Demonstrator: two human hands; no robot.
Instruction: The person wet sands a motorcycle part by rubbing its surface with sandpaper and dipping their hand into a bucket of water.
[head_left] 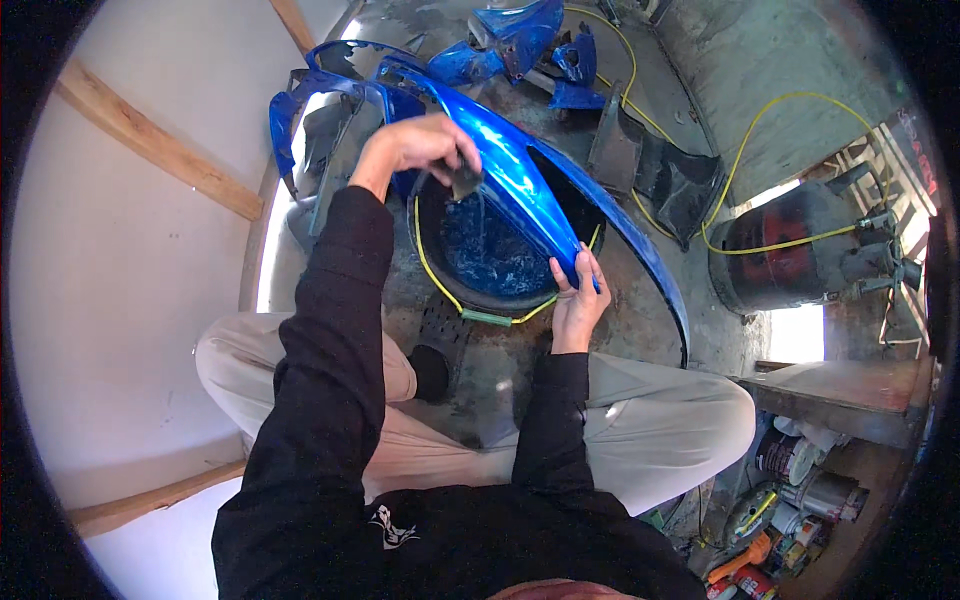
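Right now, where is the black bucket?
In the head view, the black bucket sits on the floor near the picture's middle, between left hand and right hand, partly beneath the blue panel.

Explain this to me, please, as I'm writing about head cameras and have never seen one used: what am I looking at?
There is no machine here, only a person's two bare hands. The single picture comes from a wide fisheye camera worn on the head, looking down, so straight edges bend near the rim. The right hand holds the lower end of a long, glossy blue panel. The left hand holds a small thing, too blurred to name, beside it. Below is a dark bucket with bluish water. On the floor beyond lie more blue parts; a dark tank is at the right.
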